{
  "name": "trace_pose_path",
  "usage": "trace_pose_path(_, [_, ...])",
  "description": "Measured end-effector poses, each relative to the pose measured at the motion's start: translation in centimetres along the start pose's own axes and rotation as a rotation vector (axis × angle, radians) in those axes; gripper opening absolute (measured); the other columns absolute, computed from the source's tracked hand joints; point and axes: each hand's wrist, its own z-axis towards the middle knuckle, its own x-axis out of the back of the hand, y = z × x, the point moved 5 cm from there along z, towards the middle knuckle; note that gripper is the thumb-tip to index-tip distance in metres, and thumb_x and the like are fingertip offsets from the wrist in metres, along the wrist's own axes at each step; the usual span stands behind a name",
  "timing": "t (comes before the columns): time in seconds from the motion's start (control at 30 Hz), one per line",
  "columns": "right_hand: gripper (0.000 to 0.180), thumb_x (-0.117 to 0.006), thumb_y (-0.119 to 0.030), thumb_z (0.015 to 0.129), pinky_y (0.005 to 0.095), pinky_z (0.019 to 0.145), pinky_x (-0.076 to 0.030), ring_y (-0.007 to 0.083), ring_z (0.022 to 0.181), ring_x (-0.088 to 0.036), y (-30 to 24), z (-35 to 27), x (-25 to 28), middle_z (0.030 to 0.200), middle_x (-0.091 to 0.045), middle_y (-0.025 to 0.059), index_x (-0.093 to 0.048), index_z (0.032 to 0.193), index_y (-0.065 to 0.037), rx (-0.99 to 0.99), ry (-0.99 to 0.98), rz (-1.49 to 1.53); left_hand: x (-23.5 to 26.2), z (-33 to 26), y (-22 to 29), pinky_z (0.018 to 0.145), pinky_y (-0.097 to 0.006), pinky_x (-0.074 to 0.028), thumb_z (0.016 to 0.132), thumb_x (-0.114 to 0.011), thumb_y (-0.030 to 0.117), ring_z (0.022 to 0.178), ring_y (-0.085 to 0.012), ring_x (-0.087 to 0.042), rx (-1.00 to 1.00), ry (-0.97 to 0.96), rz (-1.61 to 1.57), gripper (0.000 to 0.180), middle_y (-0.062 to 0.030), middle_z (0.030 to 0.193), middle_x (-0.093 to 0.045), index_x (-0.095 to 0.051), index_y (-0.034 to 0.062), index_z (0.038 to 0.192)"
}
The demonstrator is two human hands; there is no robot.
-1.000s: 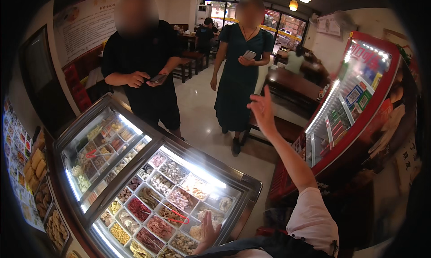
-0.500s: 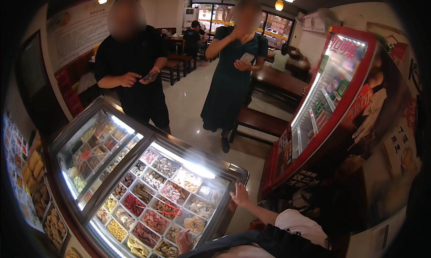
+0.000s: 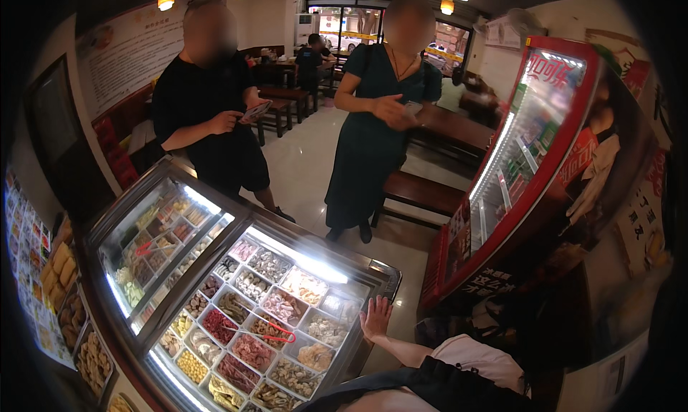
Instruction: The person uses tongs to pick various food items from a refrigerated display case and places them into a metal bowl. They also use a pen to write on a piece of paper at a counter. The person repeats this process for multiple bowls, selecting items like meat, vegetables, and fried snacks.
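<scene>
My right hand (image 3: 376,317) lies with its fingers spread on the right-hand edge of a glass-fronted food display case (image 3: 239,233), holding nothing. My left hand is out of the picture. Just left of my right hand, lit trays hold sliced meats, mushrooms and other foods, among them a tray of yellow beans (image 3: 192,367) and a tray of dark red pieces (image 3: 218,325). Tongs with a red handle (image 3: 278,333) lie across the middle trays. A second pair of red tongs (image 3: 148,248) rests in the far left section.
Two people stand beyond the case: one in black (image 3: 208,118) with a phone, one in a green dress (image 3: 369,154). A red drinks fridge (image 3: 512,161) rises at the right. Benches (image 3: 423,195) and tables stand behind; fried food trays (image 3: 93,358) sit at left.
My left hand has gone out of view from over the near trays. My right hand has flattened onto the case's edge. The person in green has lowered a hand from the face toward the phone.
</scene>
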Motion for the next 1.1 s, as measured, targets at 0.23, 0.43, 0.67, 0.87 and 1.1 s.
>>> trace_pose_path(0.23, [0.054,-0.057,-0.033,0.071,0.0516,0.097,-0.015,0.0349,0.120,-0.023,1.0,-0.1,-0.2,0.125,-0.032,0.0157,-0.043,0.114,-0.004,-0.003,0.021,0.003,0.2,-2.7,-1.0,0.071,-0.035,-0.041,0.079,-0.048,0.022,0.081,-0.0229,-0.055,0.047,0.056,0.159,0.016,-0.0065,0.086,-0.059,-0.059,0.0110,0.083])
trace_pose_path(0.43, [0.053,-0.054,-0.031,0.073,0.0514,0.097,-0.015,0.0359,0.120,-0.023,0.0,1.0,-0.6,0.125,-0.032,0.0167,-0.040,0.115,-0.003,0.042,0.003,0.016,1.2,-8.3,-3.0,0.072,-0.035,-0.041,0.081,-0.047,0.027,0.083,-0.0216,-0.056,0.027,0.228,0.490,0.019,-0.0049,0.088,-0.059,-0.059,0.0124,0.084])
trace_pose_path(0.67, [0.045,-0.048,-0.026,0.079,0.0512,0.093,-0.020,0.0381,0.116,-0.027,1.2,0.2,-1.2,0.122,-0.034,0.0204,-0.038,0.115,-0.001,0.146,0.028,-0.047,6.7,-7.4,-2.0,0.088,-0.043,-0.032,0.075,-0.051,0.042,0.105,-0.0303,-0.043,0.255,-0.106,0.279,0.052,-0.0132,0.114,-0.047,-0.046,0.0051,0.110])
trace_pose_path(0.87, [0.041,-0.047,-0.028,0.081,0.0502,0.092,-0.024,0.0379,0.112,-0.032,1.0,-2.0,-1.3,0.120,-0.036,0.0207,-0.042,0.112,-0.002,0.505,0.046,0.026,11.8,-6.4,-2.1,0.073,-0.037,-0.040,0.078,-0.054,0.031,0.086,-0.0278,-0.050,0.770,0.164,-0.036,0.030,-0.0107,0.088,-0.053,-0.049,0.0054,0.092])
trace_pose_path(1.1, [0.046,-0.049,-0.030,0.078,0.0500,0.092,-0.025,0.0398,0.111,-0.032,4.3,-0.5,-6.5,0.121,-0.034,0.0229,-0.039,0.114,-0.002,0.683,-0.070,0.084,36.0,4.1,-14.1,0.063,-0.025,-0.039,0.080,-0.051,0.002,0.069,-0.0109,-0.047,0.606,0.637,0.079,0.006,-0.0040,0.070,-0.048,-0.051,0.0016,0.074])
